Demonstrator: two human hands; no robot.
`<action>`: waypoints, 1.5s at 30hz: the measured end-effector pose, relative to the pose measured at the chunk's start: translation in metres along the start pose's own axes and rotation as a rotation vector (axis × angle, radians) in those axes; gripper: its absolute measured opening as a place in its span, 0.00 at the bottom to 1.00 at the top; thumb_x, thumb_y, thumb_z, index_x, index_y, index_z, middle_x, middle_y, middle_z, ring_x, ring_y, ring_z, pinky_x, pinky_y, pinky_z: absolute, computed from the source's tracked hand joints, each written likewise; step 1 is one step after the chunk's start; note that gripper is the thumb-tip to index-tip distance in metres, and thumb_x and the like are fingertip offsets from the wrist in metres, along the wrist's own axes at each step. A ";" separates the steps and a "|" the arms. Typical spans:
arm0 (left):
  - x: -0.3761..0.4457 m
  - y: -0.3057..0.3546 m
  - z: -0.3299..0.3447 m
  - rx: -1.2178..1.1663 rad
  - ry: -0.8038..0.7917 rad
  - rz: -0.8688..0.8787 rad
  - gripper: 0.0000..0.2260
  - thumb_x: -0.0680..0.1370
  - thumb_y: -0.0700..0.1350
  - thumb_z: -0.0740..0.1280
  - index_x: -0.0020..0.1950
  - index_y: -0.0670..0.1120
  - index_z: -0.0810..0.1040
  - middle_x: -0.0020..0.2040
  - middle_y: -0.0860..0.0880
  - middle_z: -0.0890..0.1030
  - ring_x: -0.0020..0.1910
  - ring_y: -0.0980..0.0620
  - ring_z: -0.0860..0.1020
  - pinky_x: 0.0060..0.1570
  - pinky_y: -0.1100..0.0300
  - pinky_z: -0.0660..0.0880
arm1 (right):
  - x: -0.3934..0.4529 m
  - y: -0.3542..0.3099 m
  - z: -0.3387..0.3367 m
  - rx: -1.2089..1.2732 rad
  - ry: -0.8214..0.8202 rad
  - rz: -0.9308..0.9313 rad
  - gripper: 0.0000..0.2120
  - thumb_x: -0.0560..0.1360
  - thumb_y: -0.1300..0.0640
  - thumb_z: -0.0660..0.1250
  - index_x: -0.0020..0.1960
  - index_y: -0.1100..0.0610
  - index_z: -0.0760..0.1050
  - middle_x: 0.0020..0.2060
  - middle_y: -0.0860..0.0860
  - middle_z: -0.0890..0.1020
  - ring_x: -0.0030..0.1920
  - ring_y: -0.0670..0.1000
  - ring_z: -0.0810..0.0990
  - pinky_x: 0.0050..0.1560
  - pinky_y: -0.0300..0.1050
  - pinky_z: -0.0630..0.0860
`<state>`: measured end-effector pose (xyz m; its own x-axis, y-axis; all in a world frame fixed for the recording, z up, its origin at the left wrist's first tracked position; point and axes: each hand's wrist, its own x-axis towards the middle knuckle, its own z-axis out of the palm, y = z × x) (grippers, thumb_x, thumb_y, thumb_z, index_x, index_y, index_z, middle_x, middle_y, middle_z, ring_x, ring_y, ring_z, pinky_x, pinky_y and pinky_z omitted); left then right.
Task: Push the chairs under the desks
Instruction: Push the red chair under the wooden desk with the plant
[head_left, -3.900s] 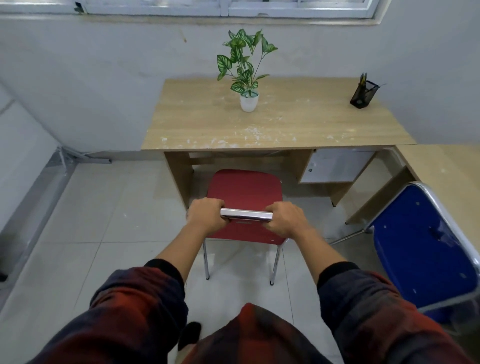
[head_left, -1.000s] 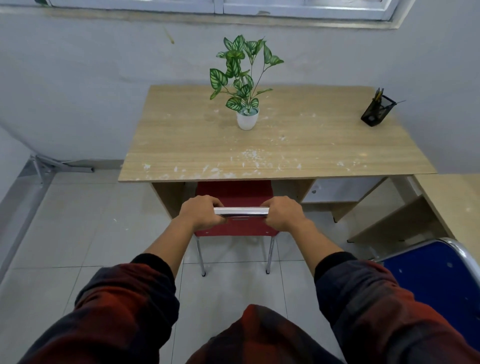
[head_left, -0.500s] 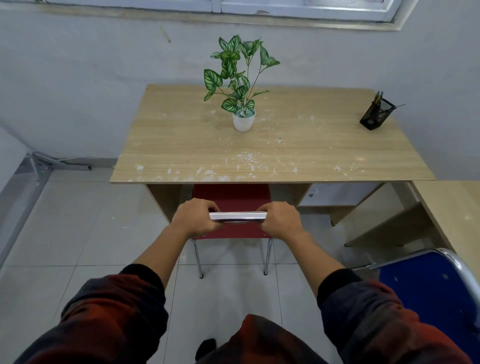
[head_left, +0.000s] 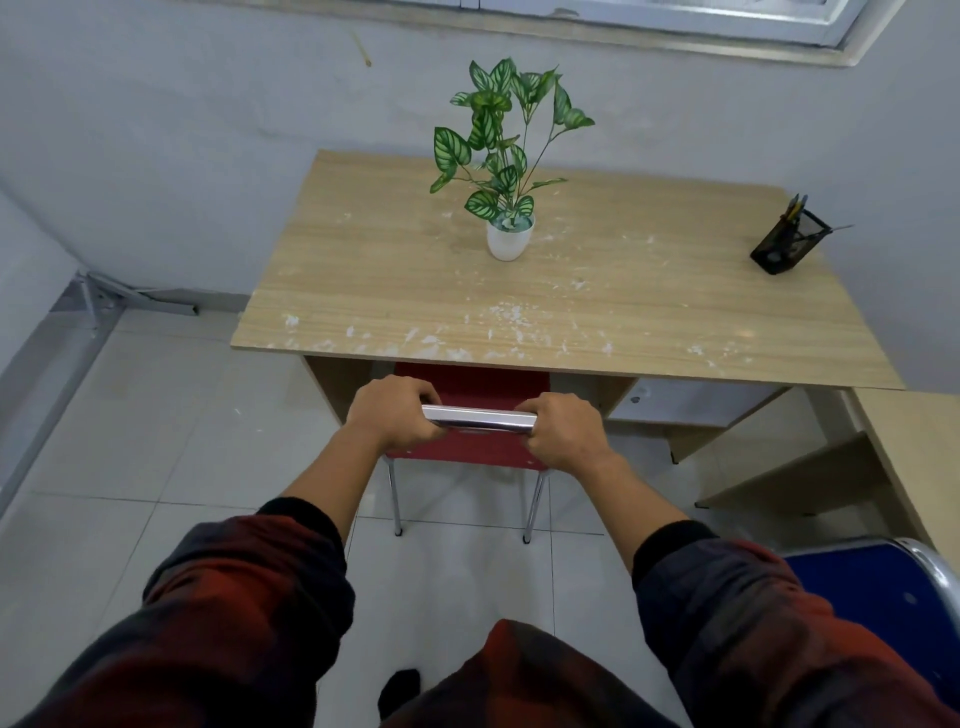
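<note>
Hands are clamping the chrome bar (head_left: 477, 417) of the red chair (head_left: 470, 387), left hand (head_left: 390, 418) and right hand (head_left: 562, 432) equally near; its seat is lying straight ahead, partly beneath the desk (head_left: 545, 291).

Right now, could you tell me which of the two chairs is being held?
The red chair: both hands grip its chrome top rail. The blue chair stands untouched.

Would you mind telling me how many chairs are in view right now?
2. The red chair sits partly under the desk, with both hands gripping its backrest bar; the blue chair is at the lower right, cut off by the frame edge. Others may be out of view.
</note>
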<state>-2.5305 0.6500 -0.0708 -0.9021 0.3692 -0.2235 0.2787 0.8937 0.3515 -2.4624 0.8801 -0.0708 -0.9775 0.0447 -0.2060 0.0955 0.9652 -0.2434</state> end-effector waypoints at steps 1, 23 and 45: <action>0.001 0.002 0.000 0.000 0.001 -0.002 0.13 0.66 0.59 0.71 0.48 0.59 0.82 0.38 0.57 0.82 0.35 0.57 0.78 0.35 0.62 0.70 | 0.001 0.002 -0.001 -0.004 -0.002 -0.007 0.18 0.72 0.53 0.68 0.61 0.43 0.81 0.51 0.44 0.84 0.50 0.52 0.81 0.48 0.46 0.77; 0.021 0.005 0.005 -0.007 0.071 0.084 0.12 0.67 0.58 0.72 0.49 0.58 0.82 0.48 0.60 0.81 0.49 0.57 0.77 0.48 0.57 0.74 | 0.017 0.008 -0.011 0.081 -0.064 0.121 0.20 0.69 0.55 0.68 0.60 0.44 0.80 0.47 0.45 0.84 0.44 0.51 0.80 0.41 0.41 0.73; -0.017 0.016 0.007 -0.035 0.070 0.042 0.13 0.76 0.47 0.71 0.60 0.55 0.82 0.54 0.51 0.82 0.54 0.46 0.77 0.54 0.49 0.75 | -0.011 0.001 -0.008 0.084 -0.089 0.168 0.21 0.70 0.56 0.67 0.60 0.41 0.81 0.43 0.47 0.85 0.43 0.51 0.82 0.47 0.49 0.82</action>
<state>-2.5087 0.6593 -0.0676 -0.9111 0.3863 -0.1439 0.3061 0.8678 0.3914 -2.4532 0.8824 -0.0610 -0.9264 0.1764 -0.3327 0.2745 0.9211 -0.2760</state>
